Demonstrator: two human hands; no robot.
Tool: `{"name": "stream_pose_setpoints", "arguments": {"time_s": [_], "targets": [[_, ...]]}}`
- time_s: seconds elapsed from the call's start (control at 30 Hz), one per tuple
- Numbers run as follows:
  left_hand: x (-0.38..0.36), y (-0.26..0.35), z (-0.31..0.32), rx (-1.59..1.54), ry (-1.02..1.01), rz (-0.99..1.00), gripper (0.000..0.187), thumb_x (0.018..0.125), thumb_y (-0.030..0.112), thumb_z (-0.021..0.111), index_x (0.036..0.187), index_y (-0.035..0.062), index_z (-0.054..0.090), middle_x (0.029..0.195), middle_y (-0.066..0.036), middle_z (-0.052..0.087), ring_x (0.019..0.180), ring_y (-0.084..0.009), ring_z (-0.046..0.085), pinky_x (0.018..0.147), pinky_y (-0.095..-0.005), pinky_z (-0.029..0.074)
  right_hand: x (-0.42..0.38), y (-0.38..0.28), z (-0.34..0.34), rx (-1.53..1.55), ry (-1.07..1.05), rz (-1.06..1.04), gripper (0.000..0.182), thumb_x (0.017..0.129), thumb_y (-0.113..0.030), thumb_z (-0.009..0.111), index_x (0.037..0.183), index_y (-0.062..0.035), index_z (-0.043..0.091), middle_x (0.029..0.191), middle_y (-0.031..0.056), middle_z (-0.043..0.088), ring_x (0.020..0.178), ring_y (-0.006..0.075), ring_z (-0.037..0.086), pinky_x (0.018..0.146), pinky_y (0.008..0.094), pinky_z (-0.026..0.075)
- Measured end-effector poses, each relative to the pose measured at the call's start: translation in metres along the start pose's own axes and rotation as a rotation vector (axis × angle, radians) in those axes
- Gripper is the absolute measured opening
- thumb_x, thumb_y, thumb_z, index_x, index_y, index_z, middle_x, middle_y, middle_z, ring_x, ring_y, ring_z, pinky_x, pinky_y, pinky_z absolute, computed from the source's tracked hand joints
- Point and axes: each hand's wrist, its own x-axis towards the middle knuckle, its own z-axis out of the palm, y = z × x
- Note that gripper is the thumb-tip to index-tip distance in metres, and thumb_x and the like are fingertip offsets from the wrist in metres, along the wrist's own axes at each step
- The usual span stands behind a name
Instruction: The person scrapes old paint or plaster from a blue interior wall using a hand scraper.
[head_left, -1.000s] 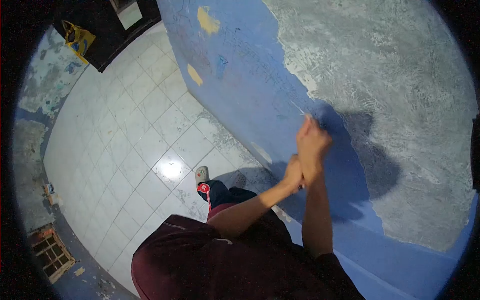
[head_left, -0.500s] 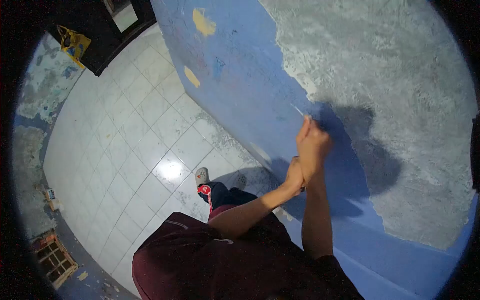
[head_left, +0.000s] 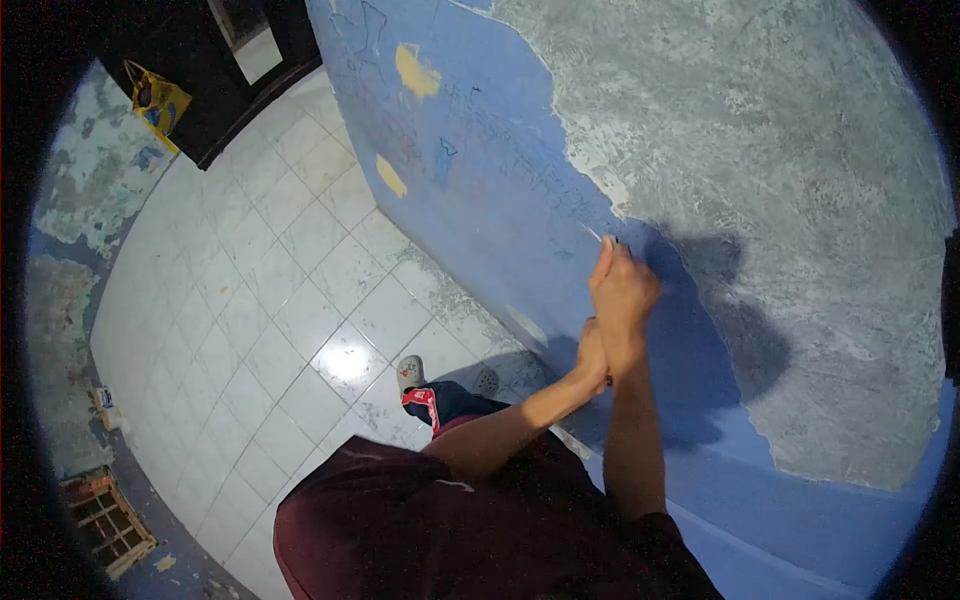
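Note:
My right hand point(head_left: 626, 290) is closed in a fist close to the blue wall point(head_left: 510, 215). From its fingertips sticks out the thin, pale edge of a scraper point(head_left: 594, 234); its handle is hidden in the fist. The scraper's tip points up and left, at blue paint just below the ragged edge of a bare grey plaster patch point(head_left: 790, 200). My left hand point(head_left: 592, 355) is wrapped at my right wrist, its fingers partly hidden behind it. Both forearms and the hands throw a dark shadow onto the wall.
White floor tiles point(head_left: 290, 310) run along the wall's foot, with paint flakes near it. My clog point(head_left: 409, 372) stands on them. A yellow bag point(head_left: 160, 103) hangs by a dark door at upper left. A latticed opening point(head_left: 108, 522) is in the wall at lower left.
The whole view has shifted slightly, with the floor and door lower and to the right. My right hand and the scraper edge have moved slightly down and left; the left hand stays at the wrist.

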Motion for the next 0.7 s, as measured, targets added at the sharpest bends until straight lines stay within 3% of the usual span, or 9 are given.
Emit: {"name": "stream_pose_setpoints", "arguments": {"time_s": [0.07,0.13,0.27,0.33,0.4,0.57,0.7], "targets": [[-0.008,0.003,0.01,-0.002,0.066,0.09,0.028,0.093,0.027,0.045,0.081,0.0033,0.056,0.065,-0.003,0.055,0.044,-0.0131,0.048,0.038,-0.0307,0.033,-0.004,0.014,-0.003,-0.008,0.087,-0.077,0.031,0.091,-0.024,0.054,0.063,-0.0094,0.057,0.046,0.0114,0.054,0.041,0.0296,0.058,0.04,0.039,0.046],[-0.028,0.008,0.021,0.136,0.001,-0.007,0.031,0.092,0.028,0.047,0.076,0.0024,0.055,0.062,-0.004,0.053,0.043,-0.0137,0.046,0.037,-0.0324,0.03,-0.01,0.022,-0.003,-0.016,0.115,-0.081,0.029,0.091,-0.022,0.055,0.064,-0.0094,0.056,0.045,0.0113,0.052,0.039,0.0292,0.056,0.039,0.0386,0.044],[-0.001,-0.013,-0.005,0.116,-0.015,-0.006,0.035,0.092,0.03,0.047,0.075,0.0015,0.056,0.061,-0.006,0.054,0.046,-0.0147,0.048,0.038,-0.034,0.031,-0.018,0.021,0.001,0.011,0.156,-0.085,0.026,0.09,-0.018,0.057,0.065,-0.0096,0.054,0.042,0.011,0.048,0.037,0.0289,0.054,0.037,0.0374,0.042],[-0.002,-0.016,-0.005,0.364,-0.022,0.127,0.036,0.093,0.03,0.046,0.072,0.0023,0.056,0.059,-0.005,0.053,0.045,-0.0149,0.048,0.037,-0.0334,0.031,-0.021,0.027,-0.001,0.054,0.179,-0.122,0.026,0.089,-0.017,0.058,0.065,-0.0098,0.054,0.042,0.0111,0.048,0.036,0.029,0.053,0.036,0.0373,0.042],[-0.004,-0.029,-0.002,0.288,-0.008,0.107,0.036,0.093,0.03,0.045,0.072,0.0025,0.055,0.058,-0.005,0.053,0.043,-0.0147,0.048,0.037,-0.0327,0.03,-0.019,0.031,-0.003,0.095,0.224,-0.157,0.025,0.089,-0.016,0.059,0.065,-0.01,0.054,0.042,0.0112,0.048,0.036,0.0291,0.052,0.036,0.0373,0.041],[0.013,-0.021,-0.01,0.298,0.045,0.151,0.037,0.093,0.031,0.045,0.073,0.0018,0.055,0.057,-0.005,0.054,0.042,-0.0147,0.048,0.036,-0.0324,0.03,-0.012,0.019,0.013,-0.007,0.014,-0.069,0.028,0.092,-0.021,0.053,0.067,-0.0107,0.057,0.05,0.0146,0.057,0.043,0.0311,0.059,0.039,0.0383,0.046],[0.007,0.008,-0.013,0.237,-0.084,0.142,0.037,0.092,0.03,0.047,0.069,0.002,0.056,0.053,-0.005,0.052,0.037,-0.0142,0.045,0.032,-0.0309,0.028,-0.004,0.003,0.016,0.032,-0.06,-0.039,0.031,0.094,-0.024,0.049,0.069,-0.0104,0.06,0.054,0.0155,0.06,0.047,0.0325,0.062,0.042,0.0401,0.049]]}}
